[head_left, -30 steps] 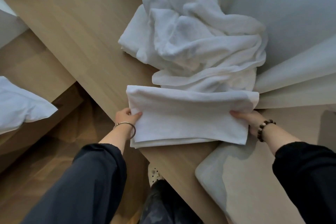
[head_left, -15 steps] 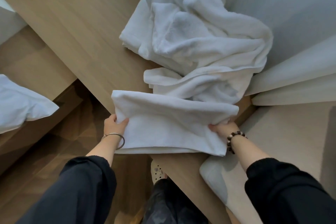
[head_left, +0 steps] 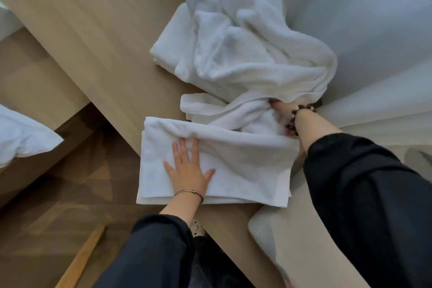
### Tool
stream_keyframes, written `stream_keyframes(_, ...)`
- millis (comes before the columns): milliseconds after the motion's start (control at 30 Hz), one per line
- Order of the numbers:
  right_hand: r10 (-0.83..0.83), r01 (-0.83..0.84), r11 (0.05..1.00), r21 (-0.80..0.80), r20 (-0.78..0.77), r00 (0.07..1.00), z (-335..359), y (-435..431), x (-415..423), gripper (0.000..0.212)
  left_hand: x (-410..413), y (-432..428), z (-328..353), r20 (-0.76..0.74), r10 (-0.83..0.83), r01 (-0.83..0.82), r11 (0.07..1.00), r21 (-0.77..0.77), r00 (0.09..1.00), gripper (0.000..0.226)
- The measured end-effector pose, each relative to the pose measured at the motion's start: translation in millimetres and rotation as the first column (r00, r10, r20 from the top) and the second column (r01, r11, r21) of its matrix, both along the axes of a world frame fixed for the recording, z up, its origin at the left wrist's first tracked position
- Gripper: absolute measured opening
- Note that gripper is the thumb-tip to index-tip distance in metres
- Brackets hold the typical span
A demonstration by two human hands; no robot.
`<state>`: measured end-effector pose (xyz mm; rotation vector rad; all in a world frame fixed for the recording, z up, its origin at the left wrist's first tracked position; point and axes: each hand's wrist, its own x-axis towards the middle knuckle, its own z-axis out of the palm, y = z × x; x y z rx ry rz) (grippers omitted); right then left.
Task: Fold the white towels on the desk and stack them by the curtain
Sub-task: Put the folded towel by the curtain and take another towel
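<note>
- Left hand (head_left: 188,168) lies flat on the folded towel (head_left: 245,170), fingers straight and spread, pressing it down and clasping nothing.
- That folded towel sits at the near edge of the desk (head_left: 105,30), and its near side overhangs that edge.
- Right hand (head_left: 281,107) reaches past the towel's far right corner into the loose towels (head_left: 245,54). Its fingers are buried in the cloth, and the folds gather into it, so it appears clenched on a bunch of them.
- The loose towels are heaped at the far side of the desk, against the curtain (head_left: 374,30) and touching the folded towel's far edge.
- Risk: dragging a loose towel toward the near edge could catch the folded one, rumple it or push it off the desk if the flat hand lifts.
- Risk: the heap is tangled, so one pull may bring several towels along.
- Beyond the desk, a pillow (head_left: 21,138) lies to the left and a pale cushion (head_left: 292,241) to the near right.
</note>
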<state>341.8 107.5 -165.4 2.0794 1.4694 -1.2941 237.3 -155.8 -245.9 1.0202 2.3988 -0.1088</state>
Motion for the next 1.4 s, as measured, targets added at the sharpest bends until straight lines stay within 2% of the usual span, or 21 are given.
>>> stream_keyframes(100,-0.158,0.140,0.977,-0.159,-0.104,0.982,17.5,7.2,-4.8,0.029,-0.4,6.5,-3.6,-0.021,-0.039,0.037,0.996,-0.084,0.999,0.104)
stream_keyframes(200,-0.307,0.247,0.949,-0.197,-0.393,0.867,47.5,4.0,-24.1,0.045,-4.5,12.1,3.5,0.013,-0.072,0.073,0.988,-0.133,0.997,0.098)
stream_keyframes(267,-0.464,0.357,0.886,-0.297,-0.606,0.647,77.3,4.0,-52.5,0.053,-6.3,14.9,9.3,0.049,-0.084,0.090,0.983,-0.162,0.995,0.094)
stream_keyframes(300,-0.533,0.380,0.842,-0.383,-0.701,0.475,93.0,6.8,-70.8,0.049,-6.2,16.4,11.1,0.064,-0.086,0.096,0.980,-0.175,0.994,0.092)
stream_keyframes(367,-0.546,0.267,0.823,-0.501,-0.828,0.128,123.3,16.3,-111.0,0.027,-6.7,17.9,13.4,0.085,-0.090,0.106,0.975,-0.196,0.992,0.089)
stream_keyframes(400,-0.512,0.223,0.840,-0.495,-0.859,0.024,136.7,20.8,-130.4,0.018,-7.9,18.0,14.1,0.094,-0.094,0.112,0.973,-0.203,0.991,0.088)
stream_keyframes(467,-0.442,0.253,0.859,-0.446,-0.894,-0.073,148.5,29.2,-158.0,0.015,-10.3,17.5,14.6,0.114,-0.104,0.127,0.968,-0.215,0.988,0.089)
stream_keyframes(500,-0.430,0.305,0.851,-0.428,-0.901,-0.066,144.0,31.5,-165.1,0.014,-11.3,17.5,14.9,0.123,-0.107,0.132,0.967,-0.219,0.987,0.089)
stream_keyframes(533,-0.426,0.371,0.841,-0.395,-0.905,0.002,135.2,33.2,-169.0,0.011,-12.1,17.8,15.4,0.131,-0.109,0.136,0.965,-0.224,0.985,0.089)
stream_keyframes(633,-0.398,0.447,0.875,-0.184,-0.801,0.448,77.4,28.6,-152.5,0.040,-14.2,19.2,15.4,0.133,-0.120,0.149,0.960,-0.235,0.984,0.089)
stream_keyframes(667,-0.413,0.441,0.879,-0.180,-0.750,0.516,60.0,20.0,-141.2,0.045,-15.5,18.8,14.6,0.131,-0.125,0.153,0.961,-0.229,0.983,0.089)
stream_keyframes(700,-0.437,0.443,0.874,-0.198,-0.721,0.538,43.9,10.7,-129.2,0.047,-17.1,17.7,14.6,0.129,-0.129,0.155,0.964,-0.218,0.983,0.087)
stream_keyframes(800,-0.565,0.543,0.788,-0.288,-0.689,0.455,13.1,-22.6,-92.0,0.048,-25.2,13.2,17.5,0.110,-0.157,0.173,0.973,-0.155,0.982,0.076)
stream_keyframes(833,-0.558,0.554,0.793,-0.254,-0.668,0.492,6.6,-32.6,-80.5,0.046,-30.1,11.3,18.8,0.099,-0.161,0.172,0.979,-0.113,0.982,0.071)
stream_keyframes(933,-0.309,0.412,0.902,0.125,-0.479,0.822,-11.2,-57.2,-39.2,0.037,-55.9,7.4,23.2,0.042,-0.036,0.032,0.995,0.098,0.998,0.057)
stream_keyframes(1000,-0.146,0.240,0.873,0.425,-0.243,0.959,-20.0,-66.1,-7.4,0.033,-78.9,4.4,23.4,-0.035,0.166,-0.153,0.959,0.240,0.986,0.060)
stream_keyframes(1067,-0.147,0.141,0.846,0.515,-0.031,0.989,-28.9,-69.2,21.7,0.047,-99.9,3.2,23.1,0.021,0.370,-0.362,0.895,0.259,0.929,0.074)
stream_keyframes(1133,-0.228,0.186,0.903,0.388,0.066,0.971,-35.3,-69.7,41.8,0.073,-117.2,7.0,20.2,0.177,0.478,-0.506,0.843,0.181,0.860,0.086)
stream_keyframes(1233,-0.346,0.348,0.927,0.141,-0.042,0.937,-40.1,-70.9,58.6,0.075,-136.7,14.4,15.5,0.375,0.491,-0.559,0.824,0.092,0.786,0.088)
stream_keyframes(1333,-0.320,0.331,0.938,0.101,-0.109,0.941,-39.0,-70.0,71.2,0.056,-151.6,15.4,16.4,0.413,0.461,-0.547,0.829,0.115,0.786,0.089)
stream_keyframes(1400,-0.305,0.318,0.944,0.087,-0.135,0.943,-37.3,-69.1,78.3,0.057,-158.3,12.0,19.0,0.433,0.468,-0.571,0.809,0.140,0.770,0.086)
